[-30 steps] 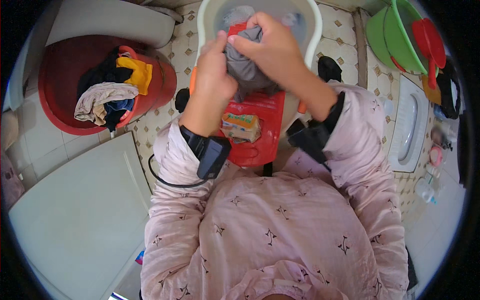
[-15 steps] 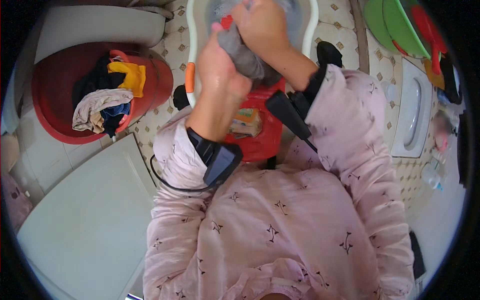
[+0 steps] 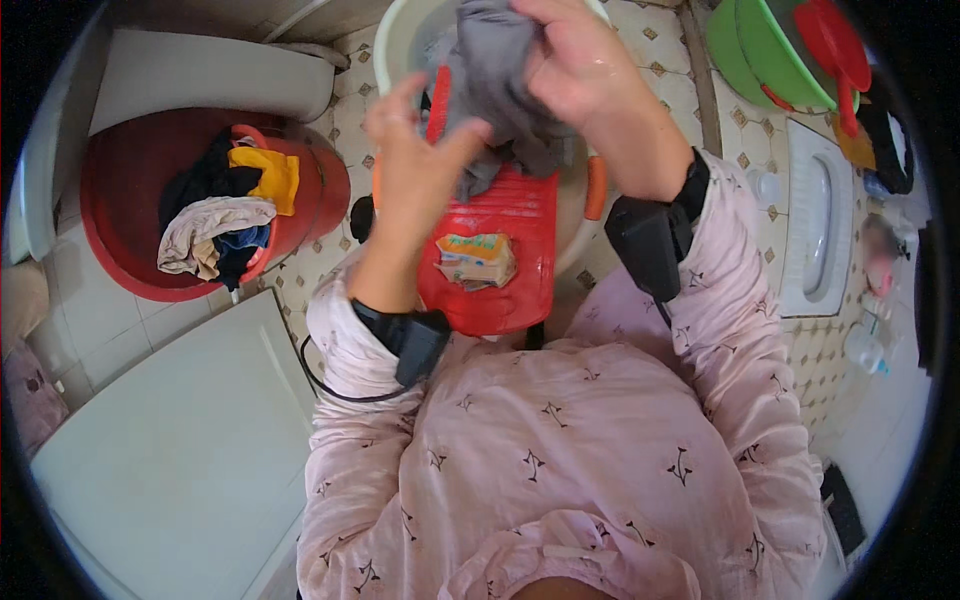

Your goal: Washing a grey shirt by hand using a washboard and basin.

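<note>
A wet grey garment (image 3: 500, 80) hangs bunched over the upper end of a red washboard (image 3: 510, 210), which leans in a white tub (image 3: 388, 60) of water. My right hand (image 3: 585, 65) grips the garment along its right side, thumb and fingers pressed into the cloth. Just left of the garment, my left hand (image 3: 425, 145) is raised, fingers apart and a little blurred, with nothing in it. Lower on the washboard lies a bar of soap (image 3: 478, 265) partly covered by an orange and green wrapper. The garment's lower folds touch the ridges.
To the left, a large red bucket (image 3: 115, 230) lies tilted with several clothes (image 3: 215, 220) at its mouth. A pale panel (image 3: 180, 430) stands at the lower left. On the right are a green basin (image 3: 740, 50), a red dipper (image 3: 835, 45) and a white squat toilet (image 3: 815, 230).
My hands have moved apart. The left came off the garment and opened, while the right shifted rightward, spreading the cloth out. The soap and washboard are now uncovered.
</note>
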`<state>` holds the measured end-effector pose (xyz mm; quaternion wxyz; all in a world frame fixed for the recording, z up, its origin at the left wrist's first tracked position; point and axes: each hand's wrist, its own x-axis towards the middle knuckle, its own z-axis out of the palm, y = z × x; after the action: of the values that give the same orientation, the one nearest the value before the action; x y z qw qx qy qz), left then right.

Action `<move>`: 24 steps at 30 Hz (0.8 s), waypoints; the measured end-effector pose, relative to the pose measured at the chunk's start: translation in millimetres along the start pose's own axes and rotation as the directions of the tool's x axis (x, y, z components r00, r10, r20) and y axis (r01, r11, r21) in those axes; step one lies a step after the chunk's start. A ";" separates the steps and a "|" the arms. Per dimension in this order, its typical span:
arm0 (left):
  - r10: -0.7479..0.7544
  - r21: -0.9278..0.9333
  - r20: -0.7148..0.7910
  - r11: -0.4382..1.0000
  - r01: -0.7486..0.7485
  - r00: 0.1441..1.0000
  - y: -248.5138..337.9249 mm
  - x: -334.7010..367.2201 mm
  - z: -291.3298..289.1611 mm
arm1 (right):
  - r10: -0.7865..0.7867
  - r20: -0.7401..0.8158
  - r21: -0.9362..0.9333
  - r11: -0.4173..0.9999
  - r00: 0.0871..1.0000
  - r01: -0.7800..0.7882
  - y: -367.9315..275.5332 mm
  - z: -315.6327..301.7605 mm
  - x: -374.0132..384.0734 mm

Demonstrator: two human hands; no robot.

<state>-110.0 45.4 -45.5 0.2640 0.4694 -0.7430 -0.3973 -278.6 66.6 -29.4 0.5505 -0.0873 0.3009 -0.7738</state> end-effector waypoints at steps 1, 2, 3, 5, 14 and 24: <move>0.014 -0.119 0.140 0.993 0.003 0.990 6.1 -8.5 12.1 | 0.058 0.084 0.100 0.993 0.995 -0.066 9.4 -1.5 0.6; 0.011 -0.122 0.126 0.993 0.004 0.992 3.2 -12.5 23.9 | 0.116 0.174 0.192 0.970 0.978 -0.149 14.7 3.8 -0.5; 0.154 -0.143 0.060 0.979 -0.144 0.986 -4.7 -13.2 37.0 | 0.125 0.185 0.184 0.970 0.975 -0.159 15.6 7.1 -2.9; 0.297 -0.156 -0.030 0.942 -0.298 0.954 -17.2 6.2 48.7 | 0.151 0.241 0.168 0.966 0.959 -0.195 5.5 29.3 -18.8; 0.138 0.064 -0.556 0.990 -0.123 0.819 3.4 33.4 -14.8 | -0.258 0.299 -0.466 0.801 0.919 0.377 -68.8 88.4 -36.8; 0.283 -0.008 -0.429 0.948 -0.317 0.858 37.7 39.8 -86.1 | 0.012 0.731 -0.576 -0.525 0.682 0.627 -99.5 132.0 -46.0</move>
<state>-79.1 -11.1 33.8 0.4952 0.4118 -0.7161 -0.2691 -279.1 80.7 141.7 -0.0326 -0.7385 0.6145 -0.2756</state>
